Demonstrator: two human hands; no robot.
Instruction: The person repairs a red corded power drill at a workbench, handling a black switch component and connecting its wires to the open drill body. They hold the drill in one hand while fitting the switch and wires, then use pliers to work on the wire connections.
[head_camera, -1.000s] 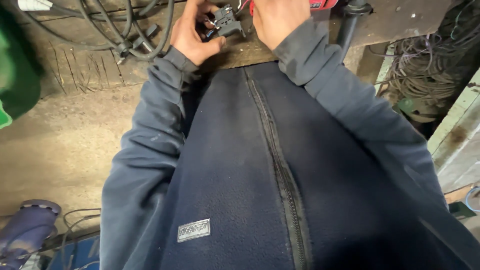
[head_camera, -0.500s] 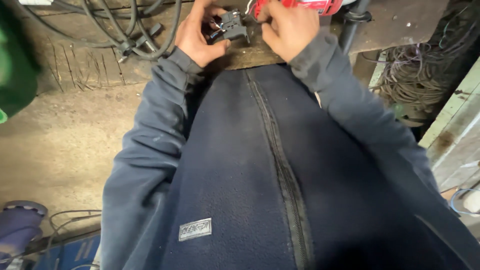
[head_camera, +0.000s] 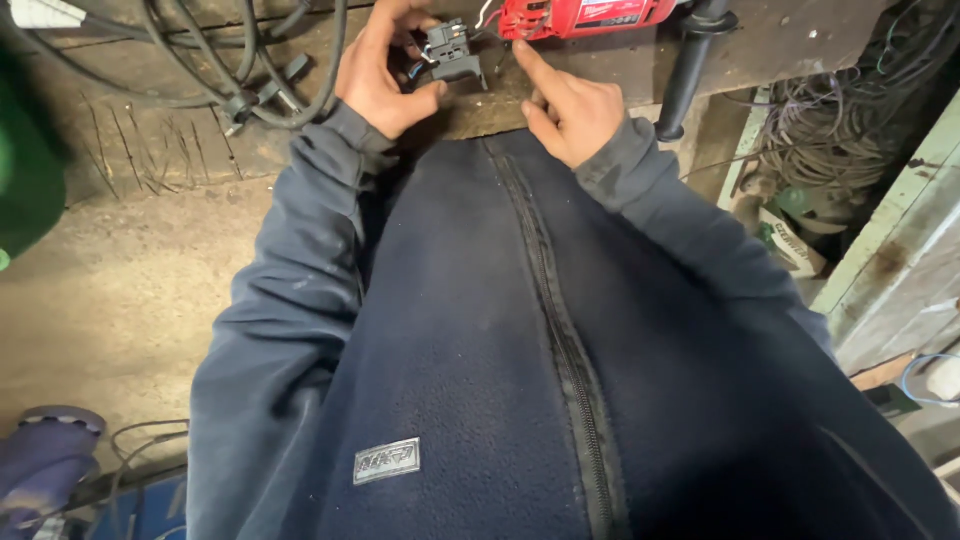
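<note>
My left hand grips a small black switch part with short wires, held over the worn wooden bench. My right hand rests on the bench just right of it, index finger stretched toward the part and the other fingers curled, holding nothing. A red power tool lies on the bench beyond my right hand, its black side handle hanging down over the bench edge. My dark blue fleece jacket with a zip fills the lower view.
Black cables coil on the bench at the left. A tangle of thin wires and a green-painted board stand at the right. The dirt floor lies at the left, with a green object at the far left edge.
My right hand has let go of the red tool and dropped to the bench, pointing with the index finger. The view has tilted up a little, showing more of the bench.
</note>
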